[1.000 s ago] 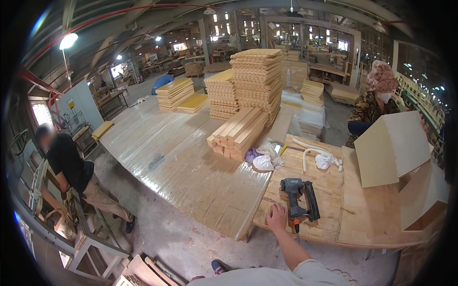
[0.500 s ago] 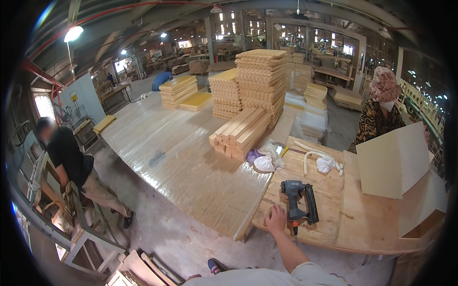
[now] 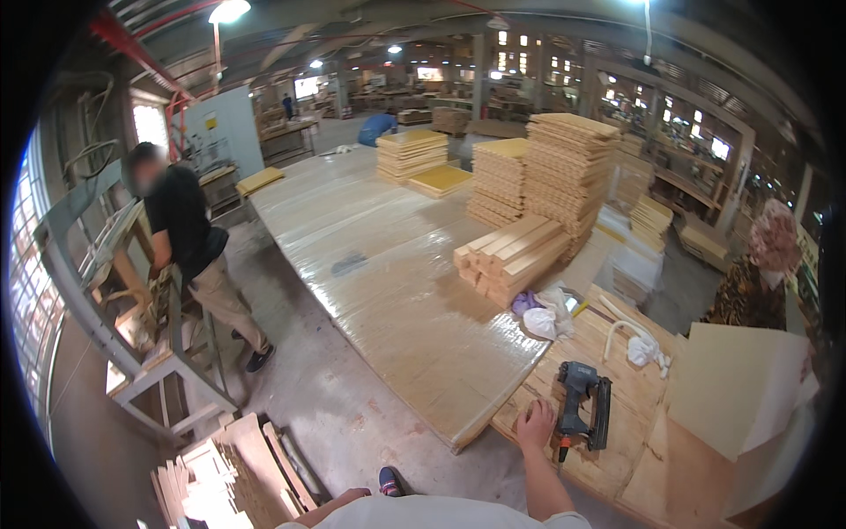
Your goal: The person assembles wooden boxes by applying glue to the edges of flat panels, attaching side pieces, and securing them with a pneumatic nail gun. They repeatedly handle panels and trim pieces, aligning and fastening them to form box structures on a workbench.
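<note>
My right hand [image 3: 535, 425] rests on the edge of the plywood workbench [image 3: 634, 432], fingers laid on the wood, holding nothing. Right beside it lies a dark grey pneumatic nail gun [image 3: 577, 397] with an orange hose fitting at its lower end; the hand seems apart from it. My left hand [image 3: 354, 495] hangs low near my body, and its fingers are too small and partly hidden to read. Farther up the bench are white and purple cloths [image 3: 548, 317] and a bent white tube [image 3: 617, 331] next to a white bundle.
A large film-covered table [image 3: 397, 326] carries bundled wooden bars [image 3: 511, 256] and stacked yellowish boards [image 3: 573, 176]. Pale panels [image 3: 736, 388] stand at the right, with a co-worker [image 3: 758, 273] behind. Another person [image 3: 189, 229] works at a frame on the left. Wood offcuts [image 3: 220, 476] lie lower left.
The view has swung left, so everything sits farther right in the picture. My right hand stays on the bench edge by the nail gun. My left hand shows a little more.
</note>
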Available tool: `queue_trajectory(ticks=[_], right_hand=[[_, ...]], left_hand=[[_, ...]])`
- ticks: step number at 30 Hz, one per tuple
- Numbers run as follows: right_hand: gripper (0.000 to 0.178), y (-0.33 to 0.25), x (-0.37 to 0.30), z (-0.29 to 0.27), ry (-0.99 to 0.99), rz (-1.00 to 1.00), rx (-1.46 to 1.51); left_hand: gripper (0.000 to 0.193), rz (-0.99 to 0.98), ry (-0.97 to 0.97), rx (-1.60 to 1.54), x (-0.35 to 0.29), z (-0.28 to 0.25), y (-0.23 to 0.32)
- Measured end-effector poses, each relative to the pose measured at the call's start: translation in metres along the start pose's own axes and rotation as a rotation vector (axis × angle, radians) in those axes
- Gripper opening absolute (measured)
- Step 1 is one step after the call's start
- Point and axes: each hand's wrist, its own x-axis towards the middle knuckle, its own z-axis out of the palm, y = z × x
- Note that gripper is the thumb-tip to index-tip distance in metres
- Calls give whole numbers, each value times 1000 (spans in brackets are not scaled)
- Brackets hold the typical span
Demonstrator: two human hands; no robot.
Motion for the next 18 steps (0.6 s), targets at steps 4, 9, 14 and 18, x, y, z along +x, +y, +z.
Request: queue_trajectory(ticks=[4, 9, 14, 18], right_hand=[[38, 0, 0, 1, 8, -11, 6], [38, -3, 0, 1, 1, -32, 22], [37, -1, -1, 1, 11, -55, -16], [39, 1, -1, 4, 30, -66, -23]], left_hand=[[33, -1, 23, -14, -9, 7, -4], [33, -10, 51, -38, -18, 15, -8], [33, -6, 74, -63, -21, 23, -7], [33, -1, 95, -78, -22, 23, -5]])
